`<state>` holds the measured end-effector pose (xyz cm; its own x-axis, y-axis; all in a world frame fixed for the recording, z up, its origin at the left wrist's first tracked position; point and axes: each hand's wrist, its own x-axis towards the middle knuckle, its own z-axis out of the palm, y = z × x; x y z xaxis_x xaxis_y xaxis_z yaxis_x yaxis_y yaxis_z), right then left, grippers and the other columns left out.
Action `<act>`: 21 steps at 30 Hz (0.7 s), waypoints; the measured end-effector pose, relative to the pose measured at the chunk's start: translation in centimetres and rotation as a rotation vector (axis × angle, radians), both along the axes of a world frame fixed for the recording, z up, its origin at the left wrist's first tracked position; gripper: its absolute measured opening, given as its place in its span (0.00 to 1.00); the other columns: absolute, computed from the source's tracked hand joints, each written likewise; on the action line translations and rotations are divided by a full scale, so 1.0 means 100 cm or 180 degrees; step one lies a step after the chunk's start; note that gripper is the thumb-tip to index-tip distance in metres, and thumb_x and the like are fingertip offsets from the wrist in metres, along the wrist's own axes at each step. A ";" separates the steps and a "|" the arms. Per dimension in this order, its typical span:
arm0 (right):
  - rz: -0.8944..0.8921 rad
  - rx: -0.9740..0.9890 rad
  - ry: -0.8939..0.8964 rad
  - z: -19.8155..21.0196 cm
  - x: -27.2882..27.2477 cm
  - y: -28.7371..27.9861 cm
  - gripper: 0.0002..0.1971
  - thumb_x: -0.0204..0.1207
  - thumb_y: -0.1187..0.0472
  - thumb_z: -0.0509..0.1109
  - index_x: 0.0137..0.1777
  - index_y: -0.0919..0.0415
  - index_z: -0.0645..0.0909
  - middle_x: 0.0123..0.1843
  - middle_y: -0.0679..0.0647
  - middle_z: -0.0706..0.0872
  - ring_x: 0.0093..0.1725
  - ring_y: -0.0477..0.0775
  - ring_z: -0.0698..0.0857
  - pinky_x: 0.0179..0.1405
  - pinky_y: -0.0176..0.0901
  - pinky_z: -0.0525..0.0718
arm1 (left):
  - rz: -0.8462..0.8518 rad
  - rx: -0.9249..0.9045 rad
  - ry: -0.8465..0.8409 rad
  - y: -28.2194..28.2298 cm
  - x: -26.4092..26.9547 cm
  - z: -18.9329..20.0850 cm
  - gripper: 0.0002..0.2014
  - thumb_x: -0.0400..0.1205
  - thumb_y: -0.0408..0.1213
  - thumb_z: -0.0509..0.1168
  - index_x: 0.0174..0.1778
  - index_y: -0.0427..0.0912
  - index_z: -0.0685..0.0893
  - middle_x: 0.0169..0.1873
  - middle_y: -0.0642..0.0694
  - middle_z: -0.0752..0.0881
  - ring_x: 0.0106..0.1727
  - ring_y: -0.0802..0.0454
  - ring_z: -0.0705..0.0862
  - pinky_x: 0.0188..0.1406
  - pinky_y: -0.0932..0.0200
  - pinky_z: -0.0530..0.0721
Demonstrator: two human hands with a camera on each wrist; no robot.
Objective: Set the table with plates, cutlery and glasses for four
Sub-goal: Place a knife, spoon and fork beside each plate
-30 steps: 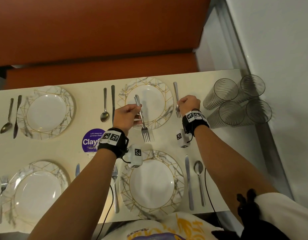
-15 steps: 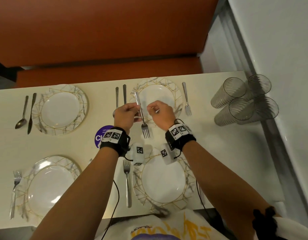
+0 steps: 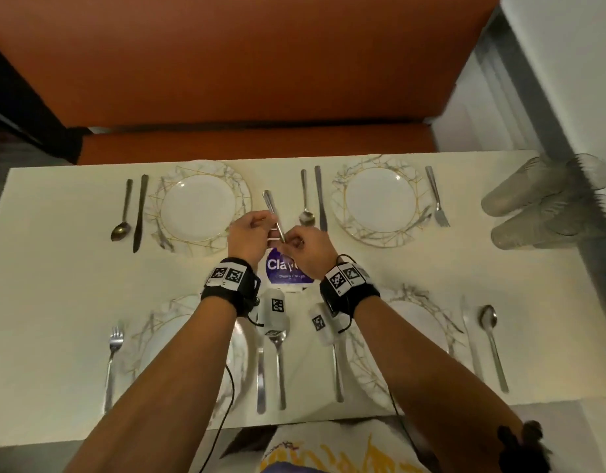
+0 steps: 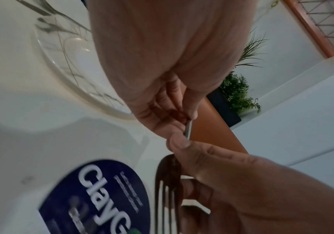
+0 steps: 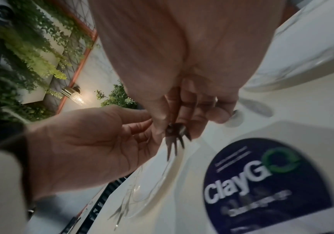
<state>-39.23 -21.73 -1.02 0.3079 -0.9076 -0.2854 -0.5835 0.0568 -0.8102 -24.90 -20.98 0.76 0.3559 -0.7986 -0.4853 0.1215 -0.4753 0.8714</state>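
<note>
A steel fork (image 3: 271, 208) hangs above the table between the two far plates, handle pointing away from me, tines down. My left hand (image 3: 252, 233) pinches its handle (image 4: 188, 129) between thumb and fingers. My right hand (image 3: 305, 245) grips the fork lower down, near the neck, with the tines (image 5: 174, 142) sticking out below the fingers. The far left plate (image 3: 241, 199) has a spoon (image 3: 122, 216) and knife (image 3: 139, 213) on its left and no fork beside it. The far right plate (image 3: 421, 199) has a spoon, knife and fork (image 3: 436, 196).
Two near plates (image 3: 438, 319) with their cutlery lie under my forearms. Several clear glasses (image 3: 547, 206) lie stacked on their sides at the table's right end. A purple ClayGo sticker (image 3: 284, 273) sits just below my hands. An orange bench runs behind the table.
My right hand left the fork beside the far right plate and came over to grasp the fork held by my left hand. Both hands carried it leftward, off the far right plate.
</note>
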 end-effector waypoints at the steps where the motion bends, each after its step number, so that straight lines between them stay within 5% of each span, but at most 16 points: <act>1: -0.0014 0.0053 -0.0055 0.000 0.011 -0.001 0.11 0.76 0.53 0.78 0.49 0.61 0.87 0.39 0.52 0.90 0.37 0.47 0.87 0.39 0.38 0.82 | 0.0011 0.0016 -0.0002 0.002 0.012 -0.001 0.03 0.87 0.30 0.69 0.50 0.40 0.88 0.39 0.42 0.91 0.34 0.50 0.91 0.34 0.56 0.91; 3: -0.0036 0.0121 -0.0153 0.001 0.030 -0.003 0.10 0.76 0.56 0.78 0.50 0.63 0.88 0.41 0.55 0.91 0.40 0.52 0.89 0.45 0.44 0.86 | -0.0016 0.0053 -0.0093 0.006 0.035 -0.003 0.04 0.88 0.33 0.68 0.55 0.38 0.88 0.40 0.43 0.91 0.34 0.50 0.90 0.34 0.56 0.90; 9: -0.0272 0.0055 -0.0217 -0.003 0.061 -0.022 0.06 0.77 0.59 0.77 0.49 0.61 0.91 0.38 0.52 0.92 0.36 0.48 0.88 0.44 0.43 0.88 | -0.0195 0.0277 -0.0259 0.018 0.080 -0.011 0.07 0.88 0.38 0.69 0.56 0.39 0.88 0.44 0.42 0.92 0.36 0.50 0.87 0.35 0.57 0.86; 14: -0.1043 0.0071 -0.0023 -0.013 0.073 -0.042 0.08 0.79 0.59 0.75 0.49 0.62 0.93 0.39 0.52 0.92 0.33 0.40 0.85 0.27 0.18 0.74 | -0.0679 0.0507 -0.0503 0.027 0.089 -0.027 0.05 0.87 0.36 0.67 0.51 0.44 0.89 0.43 0.43 0.93 0.37 0.49 0.88 0.35 0.56 0.85; 21: -0.1220 0.0417 0.0370 -0.032 0.093 -0.065 0.11 0.80 0.58 0.71 0.49 0.63 0.93 0.43 0.58 0.93 0.41 0.56 0.88 0.31 0.34 0.76 | -0.1490 0.0775 -0.0934 0.038 0.093 -0.050 0.10 0.86 0.30 0.64 0.55 0.45 0.89 0.42 0.51 0.93 0.37 0.55 0.89 0.29 0.72 0.80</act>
